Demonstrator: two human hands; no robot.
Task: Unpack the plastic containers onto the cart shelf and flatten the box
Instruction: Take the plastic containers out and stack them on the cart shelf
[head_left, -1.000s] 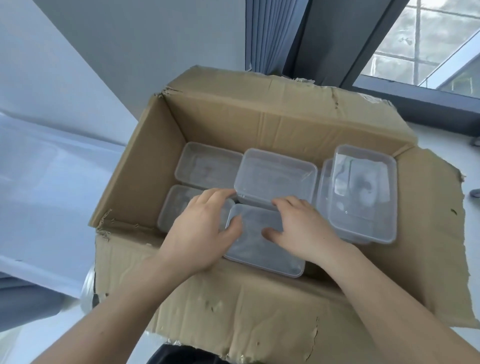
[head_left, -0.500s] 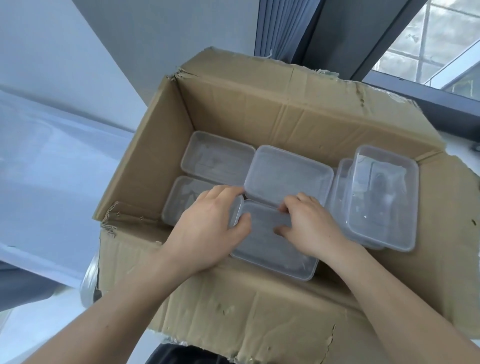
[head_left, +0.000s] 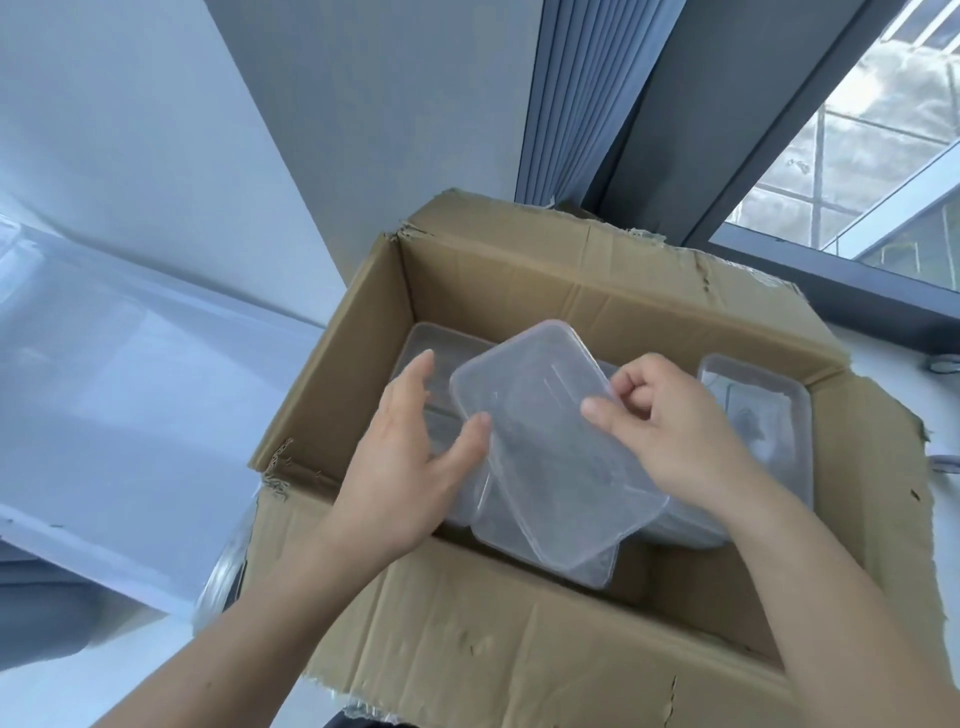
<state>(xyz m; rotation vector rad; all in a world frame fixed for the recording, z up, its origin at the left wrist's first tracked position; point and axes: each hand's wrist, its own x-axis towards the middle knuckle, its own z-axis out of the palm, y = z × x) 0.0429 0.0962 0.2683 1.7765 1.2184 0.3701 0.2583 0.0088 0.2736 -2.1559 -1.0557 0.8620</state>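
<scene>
We are observing an open cardboard box (head_left: 519, 644) with its flaps folded outward, the torn near flap hanging toward the camera. Both bare hands are reaching into the box. The left hand (head_left: 410, 467) is gripping the left long edge of a clear lidded plastic container (head_left: 550, 457), thumb lying on the lid and fingers extending along the far side. The right hand (head_left: 670, 431) is pinching the container's right edge, thumb pressing on the lid, fingers curling behind the rim. The container is sitting tilted, its far end raised above the others, and it is overlapping a second clear container (head_left: 597, 569) lying beneath its near end. Another clear container (head_left: 763, 415) is resting by the box's right wall, and one more (head_left: 441, 343) is showing behind the left hand near the back left corner. A dark blue curtain (head_left: 576, 104) and a window (head_left: 872, 171) are standing behind the box
</scene>
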